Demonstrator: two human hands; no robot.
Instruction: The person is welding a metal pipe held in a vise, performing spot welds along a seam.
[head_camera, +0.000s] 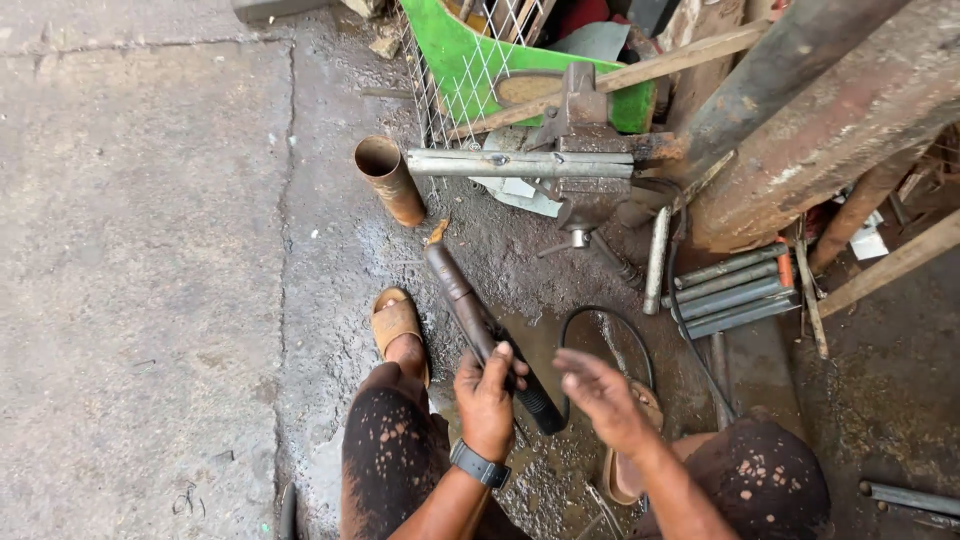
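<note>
My left hand (487, 398) grips a long dark welding electrode holder (470, 315) by its handle, its tip pointing up and away toward a vise. My right hand (603, 398) hovers just right of the handle's black lower end, fingers spread, holding nothing. A grey metal tube (520, 163) lies clamped horizontally in the rusty vise (580, 120) ahead of me. A black cable (600, 320) loops on the wet ground by my right hand. I squat, knees either side, with a watch on my left wrist.
A short rusty pipe (388, 180) stands left of the vise. Several grey cut tubes (730, 290) are stacked at right under big rusty pipes (800, 120). A green bin with wire mesh (470, 60) is behind. Concrete floor (130, 250) spreads left.
</note>
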